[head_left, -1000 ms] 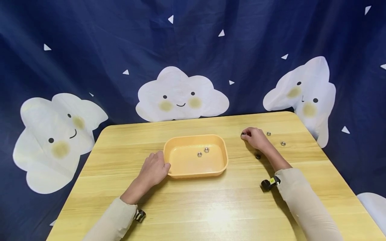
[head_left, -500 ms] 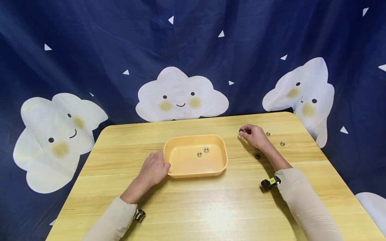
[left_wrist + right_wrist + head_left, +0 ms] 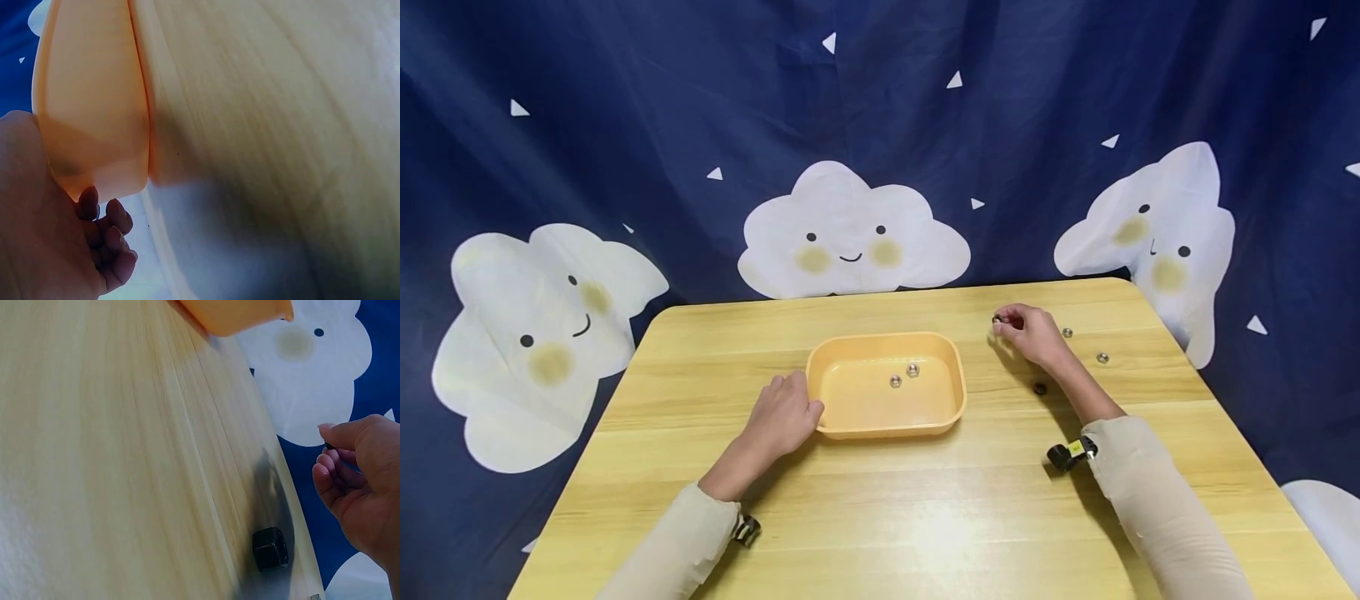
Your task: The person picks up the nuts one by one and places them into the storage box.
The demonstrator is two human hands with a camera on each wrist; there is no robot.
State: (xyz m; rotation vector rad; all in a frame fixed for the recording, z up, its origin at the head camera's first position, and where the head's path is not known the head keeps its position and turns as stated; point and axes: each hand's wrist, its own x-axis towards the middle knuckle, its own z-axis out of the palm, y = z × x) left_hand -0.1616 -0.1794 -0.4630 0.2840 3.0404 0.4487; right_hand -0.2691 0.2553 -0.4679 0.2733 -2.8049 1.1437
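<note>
A yellow-orange plastic tray [image 3: 850, 404] stands mid-table, and my left hand [image 3: 781, 415] grips its left end by the rim. Two silver hex nuts, one [image 3: 913, 371] slightly behind the other [image 3: 896, 382], lie inside it. To the right of the tray, my right hand [image 3: 1032, 335] pinches a small black nut [image 3: 997, 319] between thumb and fingers, above the table. The right wrist view shows only a dark sliver of this nut at the fingertips. Under the right wrist, a second black hex nut [image 3: 270, 549] lies on the wood.
Two more silver nuts, one nearer [image 3: 1102, 357] and one farther back [image 3: 1067, 332], lie right of my right hand. The wooden table [image 3: 895, 517] ends at a dark blue curtain [image 3: 895, 100] printed with clouds. Small black cameras [image 3: 1062, 457] sit at both wrists.
My right hand has risen a little and shifted slightly left and away, taking the pinched black nut with it. The left hand keeps its grip on the tray.
</note>
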